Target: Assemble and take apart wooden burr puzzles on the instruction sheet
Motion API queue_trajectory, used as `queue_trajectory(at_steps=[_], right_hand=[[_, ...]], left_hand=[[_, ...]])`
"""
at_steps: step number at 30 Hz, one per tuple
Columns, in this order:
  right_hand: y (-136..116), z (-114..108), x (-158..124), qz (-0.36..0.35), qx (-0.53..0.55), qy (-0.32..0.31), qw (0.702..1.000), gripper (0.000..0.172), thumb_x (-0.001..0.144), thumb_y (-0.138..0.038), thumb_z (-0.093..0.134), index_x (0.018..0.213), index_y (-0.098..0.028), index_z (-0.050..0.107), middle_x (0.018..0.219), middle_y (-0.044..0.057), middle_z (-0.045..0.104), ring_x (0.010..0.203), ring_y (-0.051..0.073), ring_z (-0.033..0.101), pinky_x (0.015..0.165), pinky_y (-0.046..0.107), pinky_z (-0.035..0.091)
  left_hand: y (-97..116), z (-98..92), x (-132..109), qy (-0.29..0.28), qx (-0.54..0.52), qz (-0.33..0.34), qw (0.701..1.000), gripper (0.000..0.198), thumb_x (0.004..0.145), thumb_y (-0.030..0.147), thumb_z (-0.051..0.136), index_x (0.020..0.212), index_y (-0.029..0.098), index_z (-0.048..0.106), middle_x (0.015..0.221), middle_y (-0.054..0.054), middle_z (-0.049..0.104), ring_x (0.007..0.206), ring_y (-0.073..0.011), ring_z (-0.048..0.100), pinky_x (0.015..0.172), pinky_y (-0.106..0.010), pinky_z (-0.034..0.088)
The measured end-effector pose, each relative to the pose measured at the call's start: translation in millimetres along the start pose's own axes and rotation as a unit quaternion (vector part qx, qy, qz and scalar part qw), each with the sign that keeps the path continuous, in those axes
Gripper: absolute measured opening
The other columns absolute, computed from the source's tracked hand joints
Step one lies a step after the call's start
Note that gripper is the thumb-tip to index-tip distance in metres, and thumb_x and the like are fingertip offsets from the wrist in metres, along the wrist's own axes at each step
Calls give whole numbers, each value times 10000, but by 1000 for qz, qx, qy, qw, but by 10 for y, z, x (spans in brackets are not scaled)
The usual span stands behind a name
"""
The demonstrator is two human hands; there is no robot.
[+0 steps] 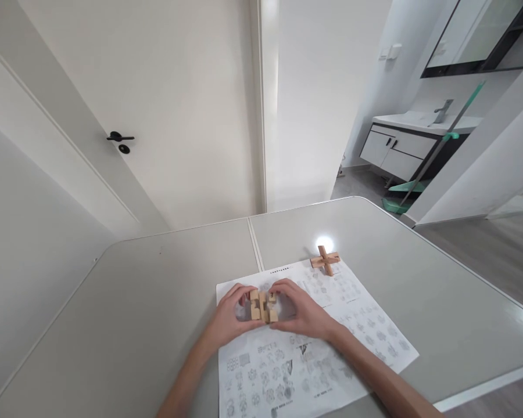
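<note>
Pale wooden interlocking puzzle pieces (262,306) with notches cut in them stand side by side between my hands, over the printed sheet (331,371). My left hand (230,315) curls around the left side, thumb at the near end and fingers at the far end of a notched block. From the right, my right hand (303,312) pinches the right-hand piece the same way. Whether the pieces are locked together or only touching, I cannot tell. Farther off, a darker wooden cross-shaped puzzle (325,260) rests at the sheet's far right edge.
The sheet carries rows of small grey puzzle drawings. It lies on a grey folding table (157,302) with a pale seam (255,244) and rounded corners. Beyond are a white door (192,116), a washbasin cabinet (396,148) and a green-handled broom (436,151).
</note>
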State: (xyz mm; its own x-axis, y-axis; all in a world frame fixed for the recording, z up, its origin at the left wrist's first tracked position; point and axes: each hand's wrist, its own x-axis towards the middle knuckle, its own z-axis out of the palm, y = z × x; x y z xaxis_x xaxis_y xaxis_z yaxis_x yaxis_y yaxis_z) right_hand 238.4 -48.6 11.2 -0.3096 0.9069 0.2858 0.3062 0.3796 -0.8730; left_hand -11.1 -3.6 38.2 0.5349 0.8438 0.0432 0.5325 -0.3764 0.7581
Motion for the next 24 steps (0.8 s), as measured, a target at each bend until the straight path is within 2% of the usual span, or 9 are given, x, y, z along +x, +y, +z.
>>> queue_trajectory(at_steps=[5,8,11,16,18,21,24], right_hand=[[12,-103,18,74,134,94,984,512,828,-400,811,1271,-281,585,1283,78,650,1053,251,629,977,432,513],[55,-70,24,81,198,107,971,470,843,-439,794,1234,-270,596,1228,78,673,1050,247,648,974,422,520],[59,-23,29,97,229,103,963,447,834,-465,795,1191,-263,617,1136,68,691,1028,247,662,973,430,525],[-8,-14,39,112,294,96,944,694,746,-433,878,1343,-301,551,1129,57,694,978,234,679,980,459,534],[-29,-32,34,108,308,84,941,715,750,-416,879,1370,-301,542,1051,45,704,991,244,680,970,464,534],[-46,-58,19,100,300,61,947,707,780,-379,862,1407,-304,542,958,22,683,993,239,665,960,444,529],[-56,-67,9,80,267,50,959,715,794,-370,848,1438,-340,540,1121,38,655,1016,227,639,999,441,509]], left_hand=[[31,202,148,64,-143,-31,987,671,715,393,869,1319,272,602,933,-7,630,872,-191,606,828,-319,504],[58,380,172,71,-202,-41,976,687,732,367,860,1346,274,565,878,20,610,793,-162,595,772,-296,490],[84,464,158,68,-222,-45,972,704,731,362,862,1359,267,557,886,15,630,757,-152,590,728,-286,484],[138,399,125,47,-237,-46,969,684,747,361,848,1357,256,556,1112,-66,696,918,-207,654,824,-341,540],[165,355,117,30,-262,-43,964,652,749,355,845,1329,250,565,1220,-90,684,976,-221,666,853,-360,554],[196,297,105,5,-322,-44,946,600,748,361,846,1280,260,588,1382,-102,608,975,-213,675,814,-355,582],[203,268,92,-2,-357,-55,932,631,742,443,844,1299,263,606,1397,-114,595,983,-228,666,774,-348,586]])
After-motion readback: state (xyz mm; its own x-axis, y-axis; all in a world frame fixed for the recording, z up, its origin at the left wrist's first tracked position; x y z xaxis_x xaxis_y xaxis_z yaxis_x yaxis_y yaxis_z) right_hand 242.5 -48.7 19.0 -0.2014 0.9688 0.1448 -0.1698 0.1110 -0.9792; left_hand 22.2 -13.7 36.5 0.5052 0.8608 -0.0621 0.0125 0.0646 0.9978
